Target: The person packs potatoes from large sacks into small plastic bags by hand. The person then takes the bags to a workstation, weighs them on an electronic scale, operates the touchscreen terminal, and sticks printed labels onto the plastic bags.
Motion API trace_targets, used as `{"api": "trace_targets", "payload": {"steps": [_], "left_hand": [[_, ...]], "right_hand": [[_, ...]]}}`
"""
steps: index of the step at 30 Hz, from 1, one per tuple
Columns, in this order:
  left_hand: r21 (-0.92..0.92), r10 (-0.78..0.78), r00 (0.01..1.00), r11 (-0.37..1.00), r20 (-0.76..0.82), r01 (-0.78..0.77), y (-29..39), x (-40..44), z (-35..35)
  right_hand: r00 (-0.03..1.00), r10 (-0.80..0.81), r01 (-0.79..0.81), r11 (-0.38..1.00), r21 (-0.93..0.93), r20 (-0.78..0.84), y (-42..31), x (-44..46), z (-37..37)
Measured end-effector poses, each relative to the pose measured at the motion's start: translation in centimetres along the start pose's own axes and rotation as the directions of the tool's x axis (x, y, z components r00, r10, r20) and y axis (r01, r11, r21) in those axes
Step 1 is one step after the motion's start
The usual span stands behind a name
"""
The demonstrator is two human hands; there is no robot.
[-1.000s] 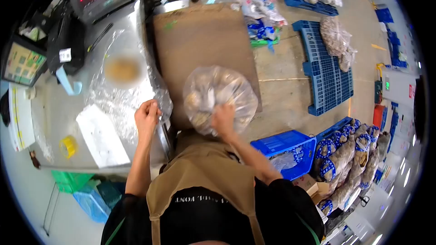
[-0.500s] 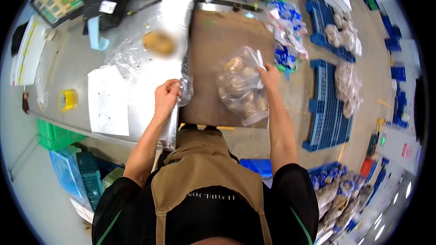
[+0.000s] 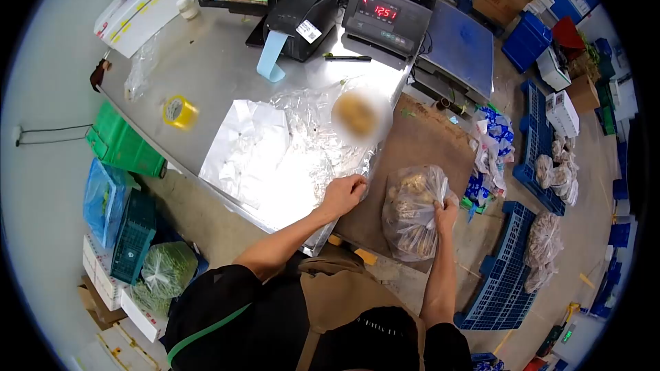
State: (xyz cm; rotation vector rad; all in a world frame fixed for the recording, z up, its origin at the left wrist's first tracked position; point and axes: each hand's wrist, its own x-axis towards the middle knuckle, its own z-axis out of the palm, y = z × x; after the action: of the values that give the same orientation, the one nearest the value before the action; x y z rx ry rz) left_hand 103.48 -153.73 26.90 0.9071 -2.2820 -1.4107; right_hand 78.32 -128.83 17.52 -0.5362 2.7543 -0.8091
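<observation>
My right hand (image 3: 445,214) grips the side of a clear plastic bag (image 3: 414,216) filled with lumpy brown produce, perhaps potatoes; its kind is not plain through the plastic. The bag rests on a brown board (image 3: 371,211). My left hand (image 3: 345,194) has its fingers curled together at the metal table's right edge, beside crumpled clear plastic film (image 3: 313,134). Whether anything is between those fingers is hidden. Beyond it, a round white shape with a brown middle (image 3: 357,114) appears blurred.
On the metal table (image 3: 227,48) are a yellow tape roll (image 3: 180,112), white sheets (image 3: 244,148), a label printer (image 3: 299,24) and a scale display (image 3: 385,14) with red digits. A blue-topped platform (image 3: 457,45) stands behind the board. Blue pallets (image 3: 502,268) with bags are at right.
My view has turned left, bringing the monitor and scale display into full sight. The right hand still grips the bag, which now stands more upright. The left hand stays by the table edge.
</observation>
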Motion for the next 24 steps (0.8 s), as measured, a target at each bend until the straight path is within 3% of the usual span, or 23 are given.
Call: {"api": "trace_targets", "payload": {"steps": [2, 5, 7, 8, 10, 12, 13, 15, 17, 21, 22, 24], "left_hand": [[0.035, -0.005, 1.000, 0.999, 0.030, 0.004, 0.4, 0.3, -0.4], [0.011, 0.005, 0.999, 1.000, 0.035, -0.005, -0.5, 0.2, 0.3], [-0.032, 0.032, 0.999, 0.999, 0.030, -0.031, 0.1, 0.3, 0.2], [-0.020, 0.018, 0.998, 1.000, 0.063, -0.016, 0.2, 0.2, 0.0], [-0.014, 0.000, 0.993, 1.000, 0.116, 0.002, 0.5, 0.4, 0.1], [-0.043, 0.007, 0.991, 0.999, 0.131, -0.002, 1.1, 0.1, 0.2], [-0.064, 0.018, 0.992, 0.998, 0.127, -0.009, 1.6, -0.1, 0.5], [-0.102, -0.006, 0.982, 0.994, 0.188, 0.025, 2.6, 0.3, 1.7], [-0.116, -0.042, 0.962, 0.990, 0.271, 0.076, 2.9, 0.5, 2.8], [0.000, 0.060, 0.933, 0.998, 0.355, -0.064, 2.4, 2.2, 6.0], [0.100, 0.021, 0.909, 0.993, 0.415, -0.069, 3.3, 2.6, 6.1], [0.149, 0.122, 0.921, 0.971, 0.371, -0.188, 1.6, 2.9, 7.3]], "right_hand": [[0.997, 0.078, -0.080, 0.992, 0.096, 0.027, -0.9, -0.2, -0.6], [0.997, 0.019, -0.005, 0.981, 0.192, -0.072, 1.6, 0.4, 0.9], [0.993, 0.118, -0.105, 0.921, 0.374, -0.011, 0.2, -0.5, 0.0], [0.984, 0.172, -0.174, 0.916, 0.362, 0.036, -0.4, -0.9, -0.7], [0.974, 0.218, -0.179, 0.898, 0.402, -0.054, -1.5, -2.8, -0.6], [0.930, 0.042, -0.026, 0.999, 0.048, -0.365, -1.2, -5.9, 3.3], [0.952, 0.057, -0.049, 0.998, 0.037, -0.301, -3.9, -8.3, 3.3], [0.964, -0.055, 0.020, 0.990, -0.137, -0.259, -7.6, -12.0, 4.9], [0.964, -0.154, 0.111, 0.974, -0.196, -0.218, -10.3, -14.3, 6.1], [0.941, -0.326, 0.293, 0.920, -0.259, -0.092, -12.4, -16.7, 7.1], [0.925, -0.372, 0.344, 0.904, -0.253, -0.072, -12.4, -17.1, 7.2], [0.889, -0.457, 0.430, 0.862, -0.269, -0.041, -12.5, -17.5, 7.2]]}}
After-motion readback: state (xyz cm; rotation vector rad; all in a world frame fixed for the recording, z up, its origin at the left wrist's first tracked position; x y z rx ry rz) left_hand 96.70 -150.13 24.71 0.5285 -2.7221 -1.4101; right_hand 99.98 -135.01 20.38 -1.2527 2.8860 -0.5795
